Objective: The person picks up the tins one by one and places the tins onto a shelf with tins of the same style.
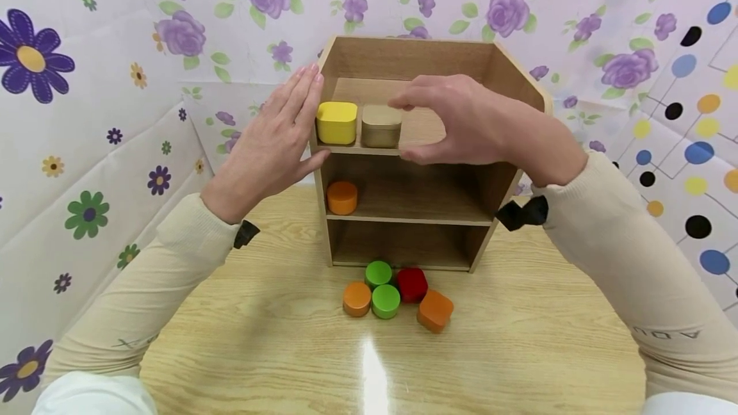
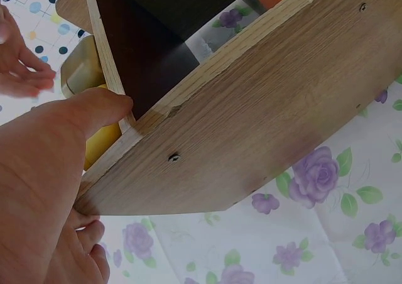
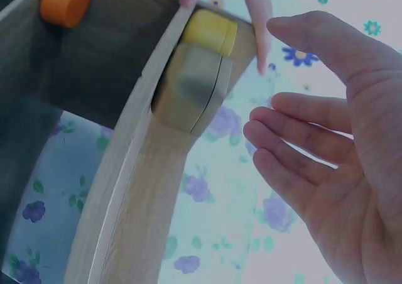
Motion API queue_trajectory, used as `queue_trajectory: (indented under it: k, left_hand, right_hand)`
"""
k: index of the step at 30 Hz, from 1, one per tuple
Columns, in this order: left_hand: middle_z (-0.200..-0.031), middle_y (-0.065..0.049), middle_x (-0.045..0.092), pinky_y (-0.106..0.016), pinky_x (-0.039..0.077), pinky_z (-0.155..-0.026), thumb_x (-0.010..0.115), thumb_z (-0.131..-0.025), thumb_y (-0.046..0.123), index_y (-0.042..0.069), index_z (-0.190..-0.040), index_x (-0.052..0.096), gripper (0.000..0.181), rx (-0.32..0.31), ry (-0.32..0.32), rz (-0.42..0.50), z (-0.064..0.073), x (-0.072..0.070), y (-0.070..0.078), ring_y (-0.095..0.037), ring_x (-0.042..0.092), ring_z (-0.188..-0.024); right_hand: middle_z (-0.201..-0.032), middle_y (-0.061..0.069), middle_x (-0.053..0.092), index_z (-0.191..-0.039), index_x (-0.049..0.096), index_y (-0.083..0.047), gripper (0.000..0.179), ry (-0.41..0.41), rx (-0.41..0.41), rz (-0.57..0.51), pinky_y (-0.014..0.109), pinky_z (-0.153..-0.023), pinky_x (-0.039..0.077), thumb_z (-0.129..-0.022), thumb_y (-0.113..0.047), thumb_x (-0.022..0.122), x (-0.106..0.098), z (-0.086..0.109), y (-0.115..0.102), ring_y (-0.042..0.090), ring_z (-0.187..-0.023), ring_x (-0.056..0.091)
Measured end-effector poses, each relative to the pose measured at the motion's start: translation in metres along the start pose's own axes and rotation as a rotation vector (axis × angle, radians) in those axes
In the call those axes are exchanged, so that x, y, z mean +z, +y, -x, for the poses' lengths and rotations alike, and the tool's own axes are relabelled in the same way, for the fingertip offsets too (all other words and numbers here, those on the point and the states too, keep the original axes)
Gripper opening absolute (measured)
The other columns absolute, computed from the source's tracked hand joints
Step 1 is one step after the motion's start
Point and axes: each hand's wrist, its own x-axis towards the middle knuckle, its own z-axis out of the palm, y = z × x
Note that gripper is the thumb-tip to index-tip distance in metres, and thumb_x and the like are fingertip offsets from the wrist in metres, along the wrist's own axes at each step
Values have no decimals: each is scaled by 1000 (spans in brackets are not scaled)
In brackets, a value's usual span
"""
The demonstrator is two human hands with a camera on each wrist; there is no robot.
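Observation:
My left hand [image 1: 277, 130] holds the left side panel of a small wooden shelf unit [image 1: 415, 218]. Its fingers lie along the outside, and the thumb [image 2: 103, 107] bends over the front edge. Just inside that panel, on the top level, stands a yellow rounded-square box [image 1: 337, 123]. A beige lidded box [image 1: 381, 127] of similar shape is right beside it. My right hand [image 1: 461, 120] hovers to the right of the beige box, thumb and fingers spread apart. In the right wrist view a gap shows between that hand [image 3: 333, 133] and the beige box [image 3: 188, 89].
An orange round box [image 1: 343, 198] stands at the left of the middle level. On the table before the unit are two green round boxes [image 1: 385, 301], an orange round box [image 1: 357, 299], a red box [image 1: 412, 284] and an orange square box [image 1: 435, 311]. Flowered cloth [image 1: 230, 37] hangs behind.

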Motion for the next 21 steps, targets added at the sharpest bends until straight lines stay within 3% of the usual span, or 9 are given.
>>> queue_trajectory:
  k: [7,13,21]
  left_hand:
    - [-173,-30,22,-46,20,-136,82,-90,36,-12,-163,17,109,4,13,7,-1,0,1,-43,24,-161]
    - [-172,-30,22,-46,20,-136,82,-90,36,-12,-163,17,109,0,11,4,-1,0,1,-43,24,-161]
    - [-173,-29,21,-47,20,-136,83,-90,36,-11,-164,16,110,-5,1,11,-1,-1,2,-43,23,-162]
  right_hand:
    - [-148,13,61,-148,60,-8,64,-30,-64,6,56,-115,51,-93,-35,80,16,23,-11,35,-136,60]
    - [-139,11,64,-142,63,-8,61,-39,-131,9,51,-108,57,-90,-32,84,40,43,-14,30,-125,67]
    - [-140,12,65,-142,63,-6,60,-167,-124,-8,47,-107,58,-91,-31,83,78,67,-9,30,-126,65]
